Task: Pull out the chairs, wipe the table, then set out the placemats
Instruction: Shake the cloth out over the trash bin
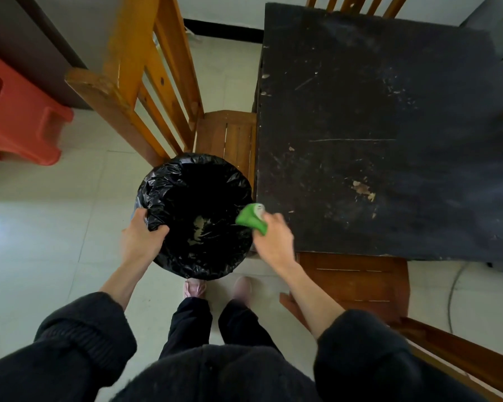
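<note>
Now right hand (pixel 273 237) closed around green cloth (pixel 251 219).

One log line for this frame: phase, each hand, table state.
phase: wiping | left hand: gripping black-bagged bin rim | right hand: holding green cloth over bin | dark table: crumbs remain

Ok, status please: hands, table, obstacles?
Left hand grips black-bagged round bin. Right hand holds green cloth. Dark scratched table still crumbed, no placemats.

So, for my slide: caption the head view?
Left hand holds lined bin; right hand grips green cloth by table.
</note>
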The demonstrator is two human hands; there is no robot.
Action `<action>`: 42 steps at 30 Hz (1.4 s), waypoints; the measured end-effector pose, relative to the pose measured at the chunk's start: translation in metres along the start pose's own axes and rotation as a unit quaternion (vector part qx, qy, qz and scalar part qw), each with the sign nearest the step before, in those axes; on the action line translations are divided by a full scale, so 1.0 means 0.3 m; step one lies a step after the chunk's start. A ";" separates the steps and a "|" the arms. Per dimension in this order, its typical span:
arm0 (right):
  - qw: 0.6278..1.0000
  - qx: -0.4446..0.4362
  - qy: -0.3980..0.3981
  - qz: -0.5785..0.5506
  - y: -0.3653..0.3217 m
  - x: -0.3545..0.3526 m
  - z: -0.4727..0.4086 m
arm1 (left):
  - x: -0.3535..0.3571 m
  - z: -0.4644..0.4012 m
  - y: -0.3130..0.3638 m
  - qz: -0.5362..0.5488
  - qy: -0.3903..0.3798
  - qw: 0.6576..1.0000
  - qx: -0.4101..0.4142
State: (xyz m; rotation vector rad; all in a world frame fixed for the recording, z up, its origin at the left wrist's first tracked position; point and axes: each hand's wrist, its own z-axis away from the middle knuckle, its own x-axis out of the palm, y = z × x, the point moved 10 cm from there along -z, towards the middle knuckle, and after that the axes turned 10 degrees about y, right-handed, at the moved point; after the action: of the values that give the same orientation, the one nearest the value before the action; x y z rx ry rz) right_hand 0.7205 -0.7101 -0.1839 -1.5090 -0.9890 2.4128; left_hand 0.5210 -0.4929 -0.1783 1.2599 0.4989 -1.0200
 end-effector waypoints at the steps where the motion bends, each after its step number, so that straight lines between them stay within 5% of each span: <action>1: 0.997 -0.007 -0.053 -0.047 -0.059 0.045 0.003 | -0.002 0.004 -0.004 0.001 0.001 1.000 -0.001; 4: 0.993 0.005 -0.022 -0.118 -0.094 -0.017 -0.066 | -0.004 0.010 -0.008 0.003 0.007 1.000 0.000; 7: 0.990 0.048 0.131 -0.019 0.024 -0.174 -0.088 | -0.007 0.022 -0.023 -0.008 0.003 1.000 -0.009; 9: 0.985 0.075 0.148 0.045 0.060 -0.172 -0.042 | -0.017 0.033 -0.041 0.000 -0.001 1.000 -0.021; 13: 0.995 -0.031 -0.073 0.053 -0.101 0.159 0.090 | -0.029 0.046 -0.104 0.061 -0.023 0.996 -0.066; 16: 0.981 -0.001 -0.196 0.006 -0.200 0.335 0.147 | -0.067 0.036 -0.215 0.128 -0.042 0.982 -0.135; 25: 0.958 -0.038 -0.264 0.103 -0.492 0.603 0.153 | -0.191 -0.002 -0.616 0.258 -0.058 0.916 -0.302; 33: 0.896 -0.129 -0.385 0.182 -1.091 1.173 0.300 | -0.568 -0.303 -1.083 0.293 0.012 0.887 -0.357; 42: 0.909 -0.183 -0.346 0.142 -1.654 1.479 0.195 | -0.874 -0.651 -1.399 0.334 0.144 0.826 -0.431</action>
State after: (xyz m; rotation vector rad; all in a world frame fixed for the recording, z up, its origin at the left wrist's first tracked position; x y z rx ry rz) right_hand 0.3414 -0.1605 -0.2113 -0.8953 -1.5011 3.2238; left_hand 0.0786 -0.2065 -0.2507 0.6485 0.5893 0.0494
